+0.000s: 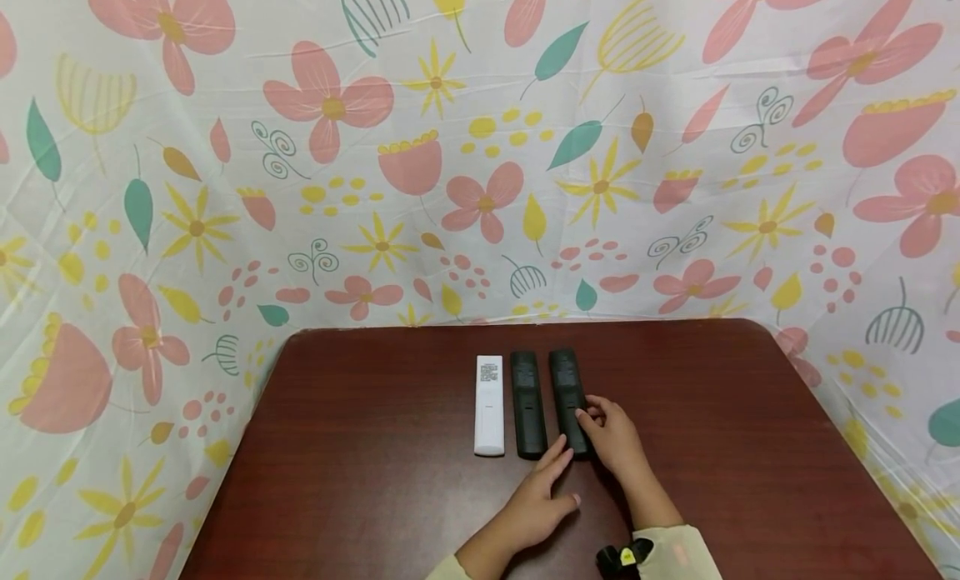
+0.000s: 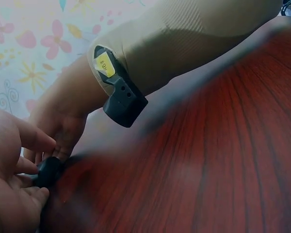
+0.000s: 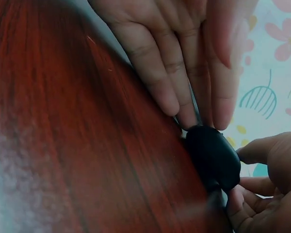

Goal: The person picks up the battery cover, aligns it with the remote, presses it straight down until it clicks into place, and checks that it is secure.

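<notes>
On the table, three remote controls lie side by side, their backs facing up. At the left is a white remote control [image 1: 489,417], with a black remote control [image 1: 528,409] in the middle. My right hand [image 1: 615,438] touches the right edge of the other black remote control [image 1: 567,392]. In the right wrist view, its extended fingers [image 3: 165,92] meet that remote's side. My left hand [image 1: 532,509] is by the same remote's near end, fingertips at its lower left corner and thumb held apart. The left wrist view shows this remote's dark end [image 2: 50,171] between both hands.
The brown wooden table [image 1: 360,497] has rounded far corners. A floral cloth [image 1: 480,255] hangs behind it and along both sides. A black wrist device [image 1: 624,557] with a yellow label sits at the right sleeve's cuff.
</notes>
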`<state>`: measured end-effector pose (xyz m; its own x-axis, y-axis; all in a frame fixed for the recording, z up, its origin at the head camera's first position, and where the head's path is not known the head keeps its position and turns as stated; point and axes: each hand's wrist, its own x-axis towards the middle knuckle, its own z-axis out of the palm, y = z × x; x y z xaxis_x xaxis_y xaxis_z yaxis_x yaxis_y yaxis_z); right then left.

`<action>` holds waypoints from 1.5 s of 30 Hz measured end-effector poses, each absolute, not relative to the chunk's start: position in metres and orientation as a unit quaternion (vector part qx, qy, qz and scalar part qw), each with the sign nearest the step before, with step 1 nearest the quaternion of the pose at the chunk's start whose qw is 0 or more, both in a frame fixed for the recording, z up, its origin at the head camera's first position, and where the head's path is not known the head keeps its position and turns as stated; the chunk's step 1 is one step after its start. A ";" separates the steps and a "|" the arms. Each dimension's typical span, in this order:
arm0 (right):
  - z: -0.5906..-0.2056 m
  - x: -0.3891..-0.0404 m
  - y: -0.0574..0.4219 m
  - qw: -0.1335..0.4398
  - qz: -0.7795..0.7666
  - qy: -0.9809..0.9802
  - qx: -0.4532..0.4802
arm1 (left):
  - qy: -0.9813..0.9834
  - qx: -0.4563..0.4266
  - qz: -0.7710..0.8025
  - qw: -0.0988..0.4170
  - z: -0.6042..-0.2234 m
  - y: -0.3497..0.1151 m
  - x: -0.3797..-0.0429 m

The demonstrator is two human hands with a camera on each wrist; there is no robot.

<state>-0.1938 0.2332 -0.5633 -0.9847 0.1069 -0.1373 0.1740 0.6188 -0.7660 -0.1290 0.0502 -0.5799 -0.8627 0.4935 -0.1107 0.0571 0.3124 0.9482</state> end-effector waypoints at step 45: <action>-0.571 -0.194 0.241 0.038 -0.437 0.895 0.085 | 0.761 0.154 0.585 0.234 -0.577 0.050 -0.132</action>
<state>-0.1937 0.2407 -0.5711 -0.9828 0.1180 -0.1423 0.1848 0.6039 -0.7754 -0.1323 0.0495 -0.5767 -0.8429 0.5086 -0.1755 -0.0386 0.2682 0.9626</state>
